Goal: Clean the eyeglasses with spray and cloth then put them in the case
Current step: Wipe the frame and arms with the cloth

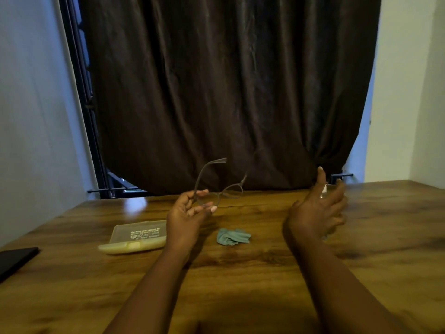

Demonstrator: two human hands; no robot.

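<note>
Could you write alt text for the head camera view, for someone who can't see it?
A person's left hand holds eyeglasses above a wooden table; the blurred right hand reaches forward. A case and crumpled cloth lie below.

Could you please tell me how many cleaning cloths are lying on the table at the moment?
1. The crumpled teal cloth lies on the wooden table, between the person's forearms and to the right of the closed case. Another could be hidden behind the arms, but none shows.
</note>
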